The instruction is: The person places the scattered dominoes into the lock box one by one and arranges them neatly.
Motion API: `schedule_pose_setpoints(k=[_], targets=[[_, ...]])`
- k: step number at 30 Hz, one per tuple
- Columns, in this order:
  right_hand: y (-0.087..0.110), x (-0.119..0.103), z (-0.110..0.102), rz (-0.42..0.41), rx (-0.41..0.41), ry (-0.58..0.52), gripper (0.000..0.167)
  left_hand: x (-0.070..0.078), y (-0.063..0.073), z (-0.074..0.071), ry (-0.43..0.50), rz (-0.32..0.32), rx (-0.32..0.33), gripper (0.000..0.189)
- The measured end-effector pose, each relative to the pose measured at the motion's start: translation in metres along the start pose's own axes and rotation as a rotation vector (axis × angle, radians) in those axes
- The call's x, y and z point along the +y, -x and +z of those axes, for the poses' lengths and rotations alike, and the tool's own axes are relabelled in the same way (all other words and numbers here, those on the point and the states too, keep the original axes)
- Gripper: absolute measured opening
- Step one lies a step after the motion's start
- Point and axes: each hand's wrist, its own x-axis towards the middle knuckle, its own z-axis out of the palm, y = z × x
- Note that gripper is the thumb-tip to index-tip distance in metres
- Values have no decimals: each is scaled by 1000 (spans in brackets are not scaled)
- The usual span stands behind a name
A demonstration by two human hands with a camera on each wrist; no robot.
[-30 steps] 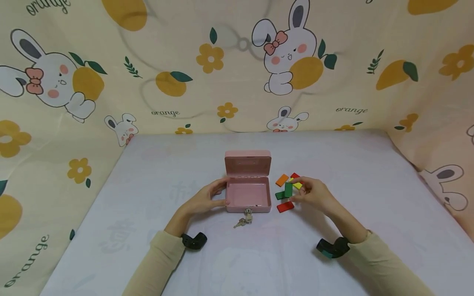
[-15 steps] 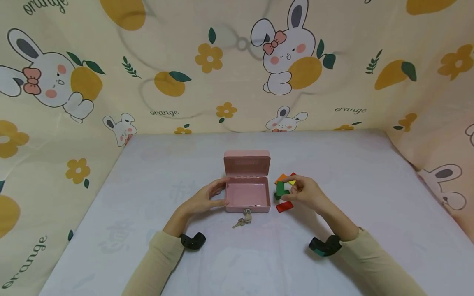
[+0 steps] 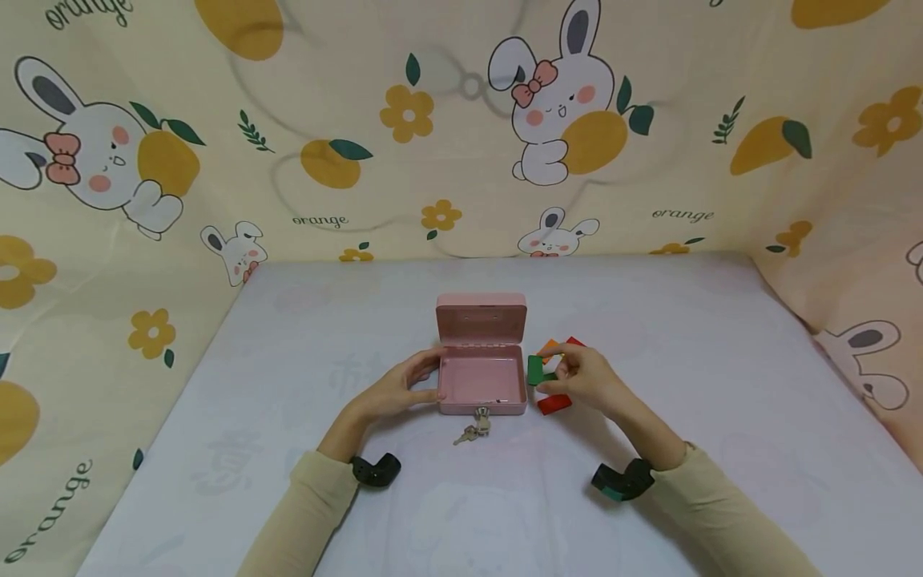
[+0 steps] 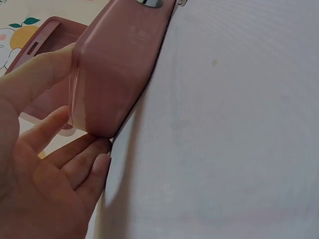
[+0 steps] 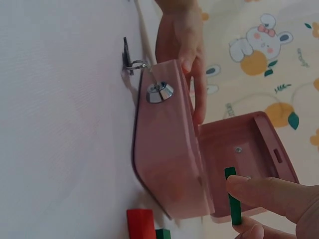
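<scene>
A pink metal cash box (image 3: 483, 381) stands on the table with its lid (image 3: 481, 322) raised; a lock (image 5: 159, 92) with a key in it is on its front. My left hand (image 3: 397, 389) holds the box's left end, thumb at the front corner and fingers at the side. Beside the box's right wall, my right hand (image 3: 587, 381) pinches a flat green block (image 3: 534, 370) upright between thumb and fingers. In the right wrist view that green block (image 5: 233, 196) appears edge-on before the lid. Below the hand lie a red block (image 3: 554, 404) and another green one (image 3: 550, 377).
Behind the right hand, an orange block (image 3: 548, 350) and a red block (image 3: 575, 341) are partly covered. Keys (image 3: 467, 435) hang from the lock onto the white tablecloth (image 3: 404, 513). A rabbit-and-orange patterned cloth (image 3: 461, 160) rises behind the table.
My right hand has moved left with the green block, from over the loose blocks to the box's right edge. The left hand keeps its place on the box.
</scene>
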Motion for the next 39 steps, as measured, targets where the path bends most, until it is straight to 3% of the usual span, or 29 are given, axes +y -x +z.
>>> schedule_pose_setpoints(k=[23, 39], targets=[[-7, -13, 9, -4, -12, -23, 48, 5, 2, 2, -10, 19, -11, 71], [-13, -17, 23, -65, -11, -13, 49, 7, 3, 1, -4, 9, -5, 70]])
